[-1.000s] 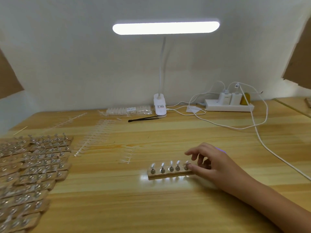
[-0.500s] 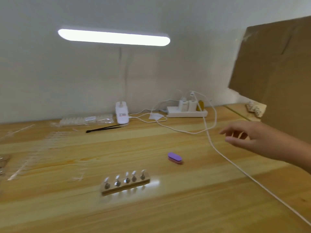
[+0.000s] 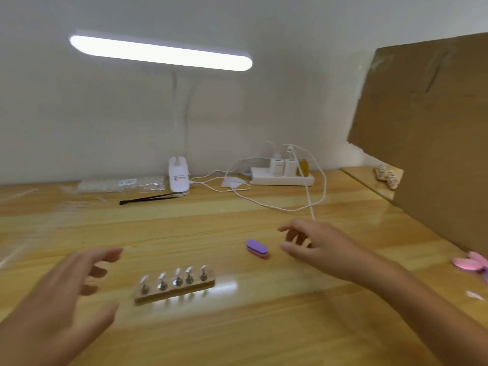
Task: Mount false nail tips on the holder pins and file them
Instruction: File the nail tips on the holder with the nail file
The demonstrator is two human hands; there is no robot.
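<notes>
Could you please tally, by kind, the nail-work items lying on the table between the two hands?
Wooden holder: 1
Pins with nail tips: 5
Purple file block: 1
Total: 7

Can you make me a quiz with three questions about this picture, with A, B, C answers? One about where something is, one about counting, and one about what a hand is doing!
1. Where is the purple file?
A. in a cup
B. on the table, just left of the right hand
C. stuck on the wall

2. How many pins stand on the wooden holder?
A. three
B. five
C. eight

3. What is the left hand doing?
A. gripping the file
B. making a fist
C. open, holding nothing

Answers:
1 B: the file lies flat on the wood near the right hand's fingers, and nothing touches it.
2 B: five metal pins stand in one row.
3 C: its fingers are spread beside the holder and touch nothing.
</notes>
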